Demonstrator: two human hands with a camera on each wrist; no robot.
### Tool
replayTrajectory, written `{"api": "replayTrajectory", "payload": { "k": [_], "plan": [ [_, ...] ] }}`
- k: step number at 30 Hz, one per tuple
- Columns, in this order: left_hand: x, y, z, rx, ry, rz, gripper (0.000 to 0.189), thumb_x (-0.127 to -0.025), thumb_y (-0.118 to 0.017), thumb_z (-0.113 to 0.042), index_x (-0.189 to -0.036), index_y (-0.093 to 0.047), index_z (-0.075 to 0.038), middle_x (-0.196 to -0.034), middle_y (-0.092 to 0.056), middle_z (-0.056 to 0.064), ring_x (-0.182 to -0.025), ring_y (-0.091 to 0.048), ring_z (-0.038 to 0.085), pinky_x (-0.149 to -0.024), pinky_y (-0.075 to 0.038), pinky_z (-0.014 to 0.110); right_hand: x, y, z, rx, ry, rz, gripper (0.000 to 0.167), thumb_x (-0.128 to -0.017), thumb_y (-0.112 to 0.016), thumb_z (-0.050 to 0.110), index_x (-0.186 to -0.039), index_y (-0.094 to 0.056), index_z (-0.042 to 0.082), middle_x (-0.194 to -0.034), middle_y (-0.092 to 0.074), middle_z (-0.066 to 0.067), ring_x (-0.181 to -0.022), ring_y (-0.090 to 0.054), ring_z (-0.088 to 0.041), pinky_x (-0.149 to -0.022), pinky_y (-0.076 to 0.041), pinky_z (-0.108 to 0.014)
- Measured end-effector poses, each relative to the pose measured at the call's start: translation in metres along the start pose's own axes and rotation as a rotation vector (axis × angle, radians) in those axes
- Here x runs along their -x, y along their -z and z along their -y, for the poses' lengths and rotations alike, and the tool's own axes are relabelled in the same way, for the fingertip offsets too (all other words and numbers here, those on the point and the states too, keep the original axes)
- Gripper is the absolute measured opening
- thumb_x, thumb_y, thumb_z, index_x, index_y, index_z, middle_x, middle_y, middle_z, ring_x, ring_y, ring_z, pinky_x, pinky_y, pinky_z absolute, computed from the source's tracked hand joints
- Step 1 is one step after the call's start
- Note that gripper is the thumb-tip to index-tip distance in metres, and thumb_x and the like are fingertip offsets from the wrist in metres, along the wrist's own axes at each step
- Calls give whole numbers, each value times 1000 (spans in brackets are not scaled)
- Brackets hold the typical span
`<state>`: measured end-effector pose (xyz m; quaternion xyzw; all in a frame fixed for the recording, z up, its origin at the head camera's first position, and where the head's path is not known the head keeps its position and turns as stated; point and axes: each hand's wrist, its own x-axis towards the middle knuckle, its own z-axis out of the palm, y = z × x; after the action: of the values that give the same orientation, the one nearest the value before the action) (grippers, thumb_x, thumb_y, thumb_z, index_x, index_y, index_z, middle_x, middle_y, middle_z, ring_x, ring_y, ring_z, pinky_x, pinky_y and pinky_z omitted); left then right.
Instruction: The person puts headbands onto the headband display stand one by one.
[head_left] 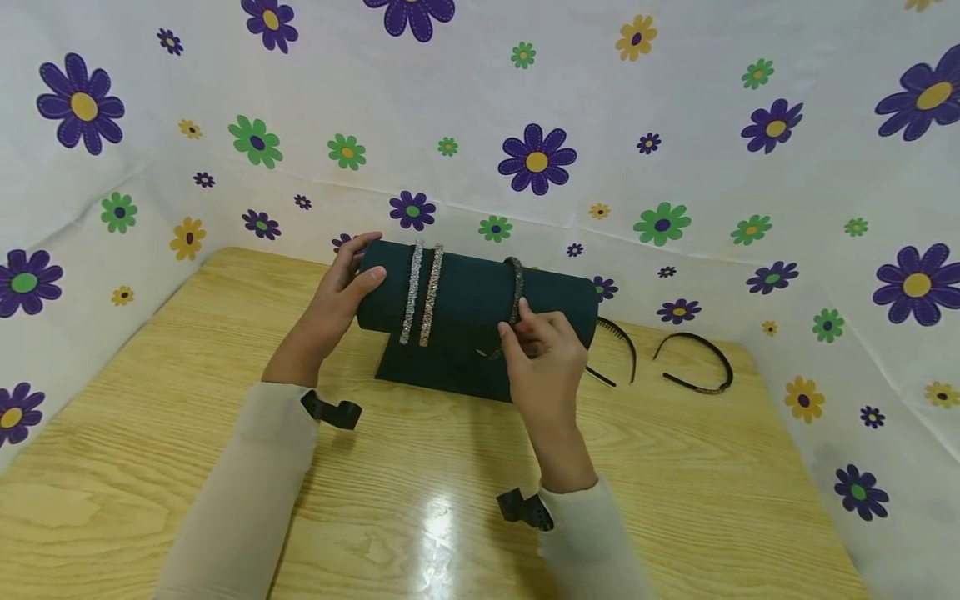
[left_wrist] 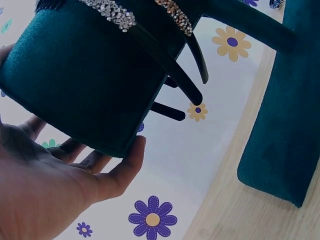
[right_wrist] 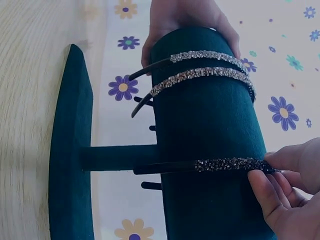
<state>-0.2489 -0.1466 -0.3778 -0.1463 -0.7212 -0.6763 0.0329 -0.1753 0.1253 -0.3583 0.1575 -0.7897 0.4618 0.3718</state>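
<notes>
The left hand (head_left: 330,304), fingers bent round it, grips the left end of the green stand (head_left: 476,292), toward the table's (head_left: 405,483) far edge. The right hand (head_left: 553,358) pinches a dark headband (right_wrist: 225,165) on the stand's right half. A silver headband (head_left: 412,293) and a copper headband (head_left: 431,296) straddle its left part; two black headbands (head_left: 708,390) lie near the far right corner.

Right grip (head_left: 550,352) on dark glittery headband (head_left: 518,285), left grip (head_left: 330,304) around one end of green roll (head_left: 474,292).
</notes>
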Motion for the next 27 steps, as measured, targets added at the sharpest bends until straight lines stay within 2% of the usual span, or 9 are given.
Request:
{"api": "replayTrajectory", "payload": {
  "k": [5,12,27],
  "plan": [
    [-1,0,0,-5,-4,7,61,-108,-49,-35,-163,-25,-28,-156,-34,15,-137,-42,34,-120,-32,57,1,-5,2,-21,7,-6,33,-88,-79,-5,-120,-72,-7,-90,-64,-18,-73,-71,-28,-66,-58,-21],
    [0,0,0,12,9,3,61,-108,-49,-35,-163,-24,-29,-153,-36,14,-134,-45,32,-118,-37,55,2,-15,5,-37,24,-4,33,-88,-79,-5,-120,-72,-8,-89,-64,-18,-73,-71,-28,-64,-62,-36],
    [-1,1,2,-1,-5,3,60,-108,-49,-34,-162,-25,-27,-153,-36,15,-133,-46,33,-116,-39,55,4,-31,12,-32,49,18,33,-89,-78,-4,-121,-71,-8,-90,-64,-18,-74,-71,-27,-62,-62,-36]
  ]
}}
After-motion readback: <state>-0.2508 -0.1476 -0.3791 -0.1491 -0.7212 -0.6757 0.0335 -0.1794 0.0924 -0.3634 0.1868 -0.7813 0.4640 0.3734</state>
